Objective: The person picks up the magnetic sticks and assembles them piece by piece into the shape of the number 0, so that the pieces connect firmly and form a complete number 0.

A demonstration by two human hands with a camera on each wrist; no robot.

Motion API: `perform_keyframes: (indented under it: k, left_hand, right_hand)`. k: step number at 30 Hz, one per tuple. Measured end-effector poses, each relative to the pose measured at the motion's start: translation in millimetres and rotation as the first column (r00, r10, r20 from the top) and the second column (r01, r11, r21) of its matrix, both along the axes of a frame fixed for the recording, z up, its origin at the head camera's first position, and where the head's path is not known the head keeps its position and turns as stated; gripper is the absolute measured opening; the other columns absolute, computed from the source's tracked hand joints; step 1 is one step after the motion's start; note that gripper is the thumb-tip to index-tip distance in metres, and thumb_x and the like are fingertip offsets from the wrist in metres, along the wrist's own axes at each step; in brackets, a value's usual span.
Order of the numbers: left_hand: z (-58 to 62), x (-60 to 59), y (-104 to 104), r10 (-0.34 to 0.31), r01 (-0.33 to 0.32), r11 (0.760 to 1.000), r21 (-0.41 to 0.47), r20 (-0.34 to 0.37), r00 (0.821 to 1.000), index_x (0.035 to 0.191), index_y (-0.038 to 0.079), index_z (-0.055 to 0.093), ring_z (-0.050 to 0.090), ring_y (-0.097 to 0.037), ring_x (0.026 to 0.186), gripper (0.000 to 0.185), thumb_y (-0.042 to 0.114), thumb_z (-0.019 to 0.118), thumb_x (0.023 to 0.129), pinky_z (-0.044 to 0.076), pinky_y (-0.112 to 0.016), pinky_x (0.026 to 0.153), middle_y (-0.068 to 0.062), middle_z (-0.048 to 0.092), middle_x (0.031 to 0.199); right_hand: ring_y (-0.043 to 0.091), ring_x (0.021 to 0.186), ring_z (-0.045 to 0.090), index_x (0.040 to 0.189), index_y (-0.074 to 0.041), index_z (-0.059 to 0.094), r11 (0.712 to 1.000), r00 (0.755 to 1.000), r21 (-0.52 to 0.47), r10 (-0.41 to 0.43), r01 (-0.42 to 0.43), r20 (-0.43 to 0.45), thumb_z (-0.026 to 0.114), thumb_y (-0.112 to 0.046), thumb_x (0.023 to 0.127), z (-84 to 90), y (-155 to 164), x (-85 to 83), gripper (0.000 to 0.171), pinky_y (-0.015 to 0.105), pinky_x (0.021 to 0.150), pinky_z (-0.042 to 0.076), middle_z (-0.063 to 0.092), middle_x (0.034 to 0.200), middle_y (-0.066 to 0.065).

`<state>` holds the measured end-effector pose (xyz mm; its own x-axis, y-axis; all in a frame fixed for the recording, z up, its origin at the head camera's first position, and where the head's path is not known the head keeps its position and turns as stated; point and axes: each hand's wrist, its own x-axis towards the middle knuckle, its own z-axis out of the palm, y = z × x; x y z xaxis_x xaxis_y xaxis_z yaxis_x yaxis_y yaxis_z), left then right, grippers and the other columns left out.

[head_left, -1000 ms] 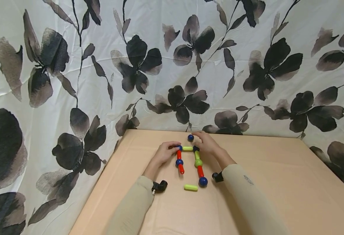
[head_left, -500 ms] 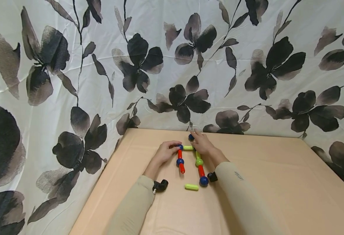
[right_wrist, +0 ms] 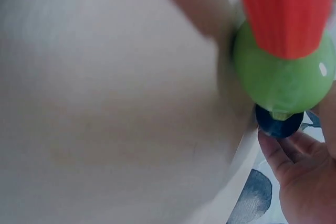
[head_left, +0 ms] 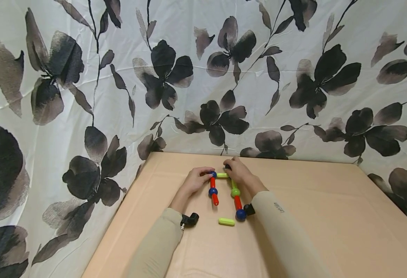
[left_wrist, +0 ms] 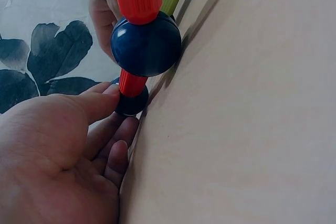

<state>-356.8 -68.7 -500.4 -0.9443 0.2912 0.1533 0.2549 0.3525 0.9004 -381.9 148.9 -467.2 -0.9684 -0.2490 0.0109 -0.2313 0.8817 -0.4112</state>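
Observation:
A toy of coloured rods and balls lies on the table as a three-sided frame. In the head view my left hand (head_left: 195,180) pinches the blue corner ball (head_left: 213,174) at its far left. From there run a red rod (head_left: 212,182), another blue ball (head_left: 212,192) and a second red rod. A yellow-green rod (head_left: 222,175) spans the far side. My right hand (head_left: 241,172) curls its fingers over a loose blue ball (head_left: 228,166) by the far right corner, whose own ball (right_wrist: 278,123) shows in the right wrist view. A green ball (head_left: 235,192) sits midway down the right side.
A loose yellow-green rod (head_left: 226,221) lies nearer me on the tan table (head_left: 311,216). Beside it, a large blue ball (head_left: 240,214) ends the frame's right side. A floral cloth (head_left: 196,88) hangs behind the table's far edge.
My right hand has closed its fingers over the loose blue ball and brought it slightly nearer the frame's far right corner. The left hand keeps its hold on the left corner ball.

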Motion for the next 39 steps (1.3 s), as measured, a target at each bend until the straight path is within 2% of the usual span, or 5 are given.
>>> perform_keyframes:
  k: [11,18,26,35,39]
  left_hand:
    - [-3.1,-1.3,1.2,0.010,-0.010,1.000,-0.019,-0.005,1.000,0.131,0.010,0.073,0.065,-0.025,0.119,0.029,0.013,0.065,0.104,0.049,-0.044,0.109,-0.006,0.074,0.127]
    - [-3.3,-3.7,0.8,0.001,-0.002,1.000,-0.029,-0.021,1.000,0.131,0.010,0.072,0.066,-0.024,0.117,0.029,0.015,0.066,0.103,0.050,-0.043,0.106,-0.006,0.075,0.126]
    - [-3.3,-6.1,0.1,0.003,-0.005,0.999,-0.045,-0.042,0.999,0.131,0.010,0.073,0.065,-0.026,0.122,0.029,0.017,0.065,0.104,0.048,-0.045,0.110,-0.005,0.074,0.127]
    - [-2.1,-7.5,1.0,0.009,-0.010,0.999,-0.040,-0.047,0.999,0.128,0.013,0.074,0.066,-0.025,0.118,0.027,0.015,0.065,0.103,0.049,-0.045,0.108,-0.004,0.075,0.125]
    - [-1.1,-6.6,1.5,0.008,-0.010,0.999,-0.032,-0.048,0.999,0.129,0.011,0.074,0.066,-0.025,0.116,0.027,0.015,0.065,0.103,0.050,-0.046,0.107,-0.005,0.075,0.124]
  right_hand:
    - [0.029,0.107,0.062,0.133,-0.011,0.062,0.988,0.995,-0.146,0.045,-0.058,-0.090,0.064,-0.021,0.105,8.6,5.6,6.9,0.030,0.047,0.100,0.056,0.067,0.125,0.011]
    - [0.022,0.093,0.065,0.127,-0.015,0.069,0.900,0.966,-0.350,0.240,-0.259,-0.097,0.067,-0.023,0.103,23.0,24.1,31.4,0.025,0.035,0.085,0.058,0.070,0.120,0.005]
    - [0.022,0.091,0.062,0.130,-0.017,0.069,0.809,0.886,-0.436,0.461,-0.395,0.054,0.070,-0.022,0.101,27.7,38.8,66.3,0.029,0.031,0.081,0.055,0.071,0.115,0.001]
    - [0.023,0.112,0.068,0.133,-0.011,0.071,0.730,0.715,-0.524,0.637,-0.440,0.287,0.071,-0.019,0.100,29.0,40.1,90.1,0.034,0.033,0.099,0.054,0.074,0.126,0.000]
    - [0.021,0.104,0.070,0.132,-0.016,0.073,0.721,0.698,-0.531,0.651,-0.446,0.297,0.071,-0.018,0.099,25.3,37.0,94.6,0.033,0.031,0.092,0.054,0.076,0.121,0.000]
